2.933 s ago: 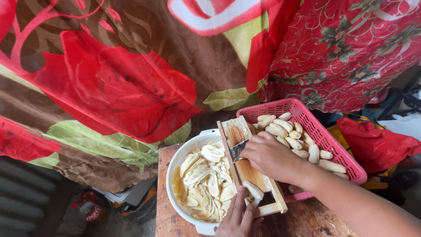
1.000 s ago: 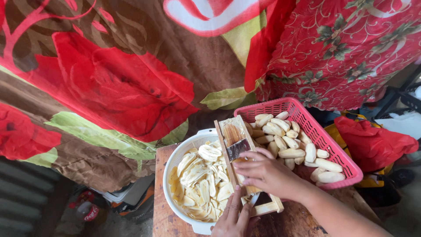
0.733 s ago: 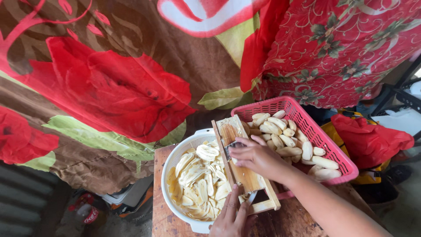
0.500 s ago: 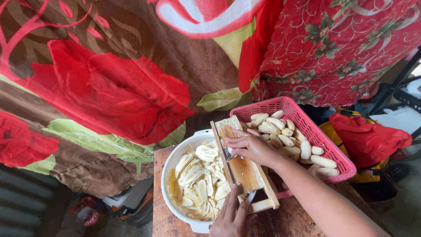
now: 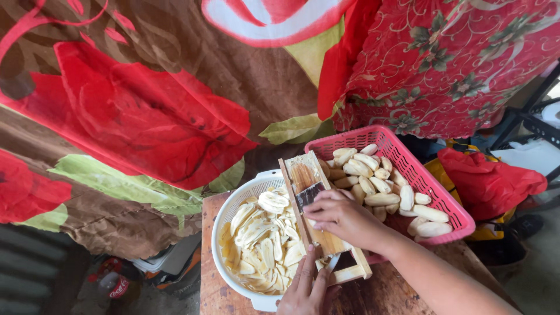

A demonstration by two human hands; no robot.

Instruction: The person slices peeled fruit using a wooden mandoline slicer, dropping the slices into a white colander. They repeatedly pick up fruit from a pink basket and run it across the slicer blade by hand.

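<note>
The right hand [image 5: 344,219] curled loosely on the wooden slicer [image 5: 318,219] over the white bowl [image 5: 233,210], left hand [image 5: 306,289] flat, steadying its lower edge, pink basket [image 5: 443,201] touching alongside

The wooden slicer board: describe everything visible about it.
The wooden slicer board is a long, pale plank with raised side rails and a dark blade slot near its upper middle. It lies tilted across the rim of the white bowl of banana slices, its far end reaching the pink basket. The right hand presses on its middle; the left hand steadies its near end.
</note>
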